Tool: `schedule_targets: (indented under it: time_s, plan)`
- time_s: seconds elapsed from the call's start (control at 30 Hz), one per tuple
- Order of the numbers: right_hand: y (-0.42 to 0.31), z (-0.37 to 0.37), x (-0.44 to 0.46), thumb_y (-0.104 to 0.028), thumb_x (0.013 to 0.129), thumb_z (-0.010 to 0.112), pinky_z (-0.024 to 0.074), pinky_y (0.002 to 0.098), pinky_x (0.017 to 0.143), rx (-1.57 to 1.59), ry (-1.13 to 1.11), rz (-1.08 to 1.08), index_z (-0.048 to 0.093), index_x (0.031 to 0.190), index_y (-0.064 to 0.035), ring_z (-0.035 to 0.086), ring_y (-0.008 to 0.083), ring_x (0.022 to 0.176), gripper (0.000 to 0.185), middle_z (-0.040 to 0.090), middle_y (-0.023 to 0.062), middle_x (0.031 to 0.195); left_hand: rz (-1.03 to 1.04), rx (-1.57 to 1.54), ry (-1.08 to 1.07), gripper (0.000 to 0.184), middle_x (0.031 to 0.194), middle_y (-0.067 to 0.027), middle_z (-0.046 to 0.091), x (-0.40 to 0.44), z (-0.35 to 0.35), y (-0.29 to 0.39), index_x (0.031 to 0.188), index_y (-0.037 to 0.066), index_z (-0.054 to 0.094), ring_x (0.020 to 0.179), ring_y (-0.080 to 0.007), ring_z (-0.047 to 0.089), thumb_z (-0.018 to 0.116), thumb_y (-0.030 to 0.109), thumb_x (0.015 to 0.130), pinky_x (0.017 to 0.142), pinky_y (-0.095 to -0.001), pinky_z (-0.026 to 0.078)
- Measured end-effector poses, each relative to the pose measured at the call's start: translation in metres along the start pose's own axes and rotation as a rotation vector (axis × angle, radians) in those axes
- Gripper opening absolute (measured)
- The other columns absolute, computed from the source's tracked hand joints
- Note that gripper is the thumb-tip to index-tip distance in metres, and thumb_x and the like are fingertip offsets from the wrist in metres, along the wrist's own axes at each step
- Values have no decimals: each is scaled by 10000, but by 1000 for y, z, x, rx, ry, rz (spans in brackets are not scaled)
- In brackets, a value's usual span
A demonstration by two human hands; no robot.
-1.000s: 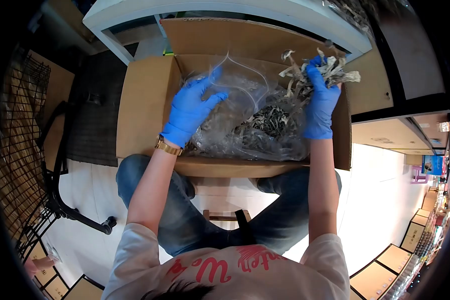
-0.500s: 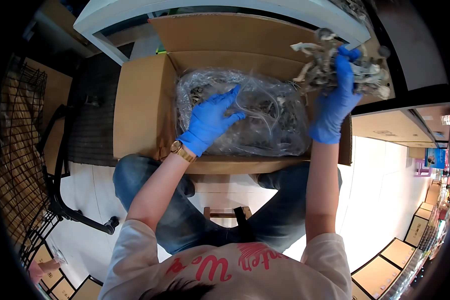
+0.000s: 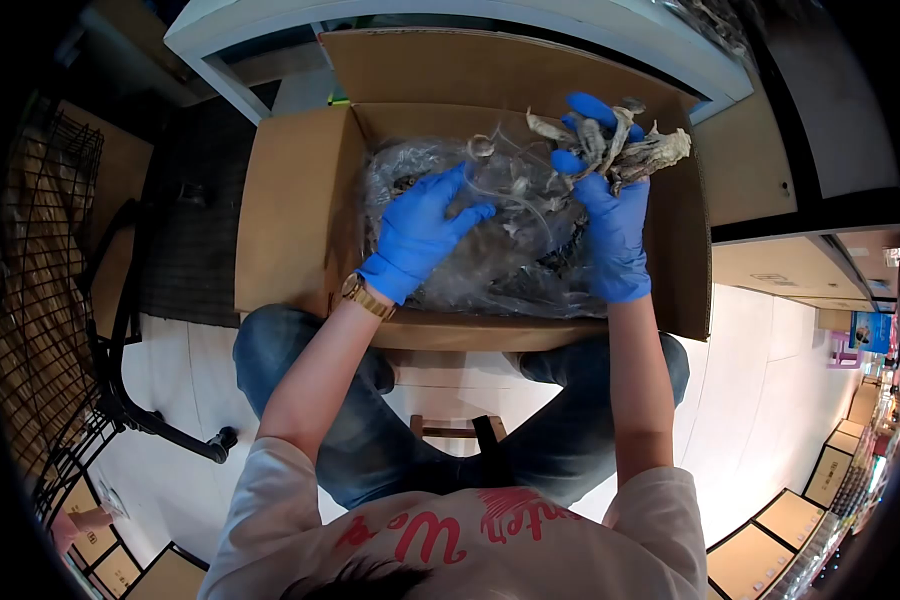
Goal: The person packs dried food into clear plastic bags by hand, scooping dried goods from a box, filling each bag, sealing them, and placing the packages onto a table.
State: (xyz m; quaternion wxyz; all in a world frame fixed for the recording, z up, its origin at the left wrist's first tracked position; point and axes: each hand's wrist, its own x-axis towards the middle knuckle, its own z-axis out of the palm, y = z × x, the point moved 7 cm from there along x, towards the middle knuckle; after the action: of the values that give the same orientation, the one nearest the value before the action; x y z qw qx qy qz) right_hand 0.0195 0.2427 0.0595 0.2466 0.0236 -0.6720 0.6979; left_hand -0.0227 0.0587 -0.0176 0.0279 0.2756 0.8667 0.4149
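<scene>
An open clear plastic bag [image 3: 500, 270] of grey-brown dried mushrooms lies inside a cardboard box [image 3: 295, 210]. My left hand [image 3: 415, 230], in a blue glove, rests over the bag's left part, thumb and fingers apart beside the bag's mouth. Above the right side of the box, my right hand [image 3: 615, 235], also gloved, has its fingers curled round a loose bunch of dried mushrooms [image 3: 620, 150]. One small round mushroom cap [image 3: 480, 147] shows just beyond my left fingertips; whether it touches the bag I cannot tell.
Behind the box stands a white table frame [image 3: 450, 12]. A black wire cart [image 3: 50, 230] is at the left, over a dark mat [image 3: 195, 230]. Cabinets [image 3: 800, 265] line the right side. Below the box, a small wooden stool [image 3: 445, 430] shows between my knees.
My right hand has moved left and inward over the box with the mushrooms, and its bunch looks smaller. A round cap now shows near my left fingertips. My left hand has barely moved.
</scene>
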Motion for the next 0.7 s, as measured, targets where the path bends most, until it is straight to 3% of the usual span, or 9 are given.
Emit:
schedule_targets:
  time_s: [0.17, 0.23, 0.27, 0.3, 0.37, 0.57, 0.7]
  plan:
    - [-7, 8, -1, -38, 745, 753, 426, 301, 979, -55, -190, 94, 455, 1316, -42, 505, 147, 1158, 645, 528, 55, 1310, 50, -11, 30, 585, 1103, -169, 623, 1, -1, 0, 1294, 92, 528, 985, -320, 611, 688, 385, 814, 835, -391, 499]
    - [5, 10, -6, -31, 744, 746, 400, 314, 1010, -90, -275, 287, 439, 1337, -41, 466, 153, 1211, 667, 494, 50, 1351, 37, -11, 18, 594, 1104, -169, 621, 0, 0, -2, 1299, 94, 525, 983, -321, 612, 689, 391, 812, 833, -393, 499]
    - [0, 13, -5, -55, 751, 743, 400, 335, 1018, -161, -333, 150, 434, 1363, -79, 473, 185, 1221, 686, 492, 67, 1348, 53, -4, 38, 597, 1103, -168, 622, 0, 1, -3, 1302, 100, 524, 982, -320, 612, 688, 397, 811, 832, -393, 500]
    - [0, 12, -4, -55, 751, 743, 400, 335, 1018, -161, -333, 150, 434, 1363, -79, 473, 185, 1221, 686, 492, 67, 1348, 68, 4, 57, 599, 1103, -166, 623, 0, 1, -3, 1304, 105, 523, 981, -319, 612, 687, 402, 811, 831, -394, 500]
    - [-10, 14, -3, -101, 749, 761, 415, 347, 1008, -533, -419, -36, 443, 1376, -140, 502, 204, 1196, 704, 501, 81, 1338, 67, -1, 50, 597, 1104, -163, 623, 0, 2, -3, 1303, 107, 524, 980, -318, 613, 687, 404, 811, 830, -394, 500]
    - [-15, 10, -1, -226, 754, 776, 431, 353, 990, -621, -415, 35, 458, 1376, -180, 546, 234, 1153, 700, 538, 116, 1295, 75, 5, 16, 594, 1113, -157, 622, 0, 4, -1, 1304, 114, 521, 985, -312, 611, 680, 410, 815, 830, -391, 500]
    - [-19, 6, -2, -80, 750, 771, 415, 330, 1024, -688, -418, 124, 444, 1380, -125, 458, 166, 1236, 711, 465, 18, 1399, 124, 49, 12, 614, 1145, -144, 614, 0, 7, -2, 1328, 120, 493, 1017, -306, 599, 674, 410, 818, 851, -386, 492]
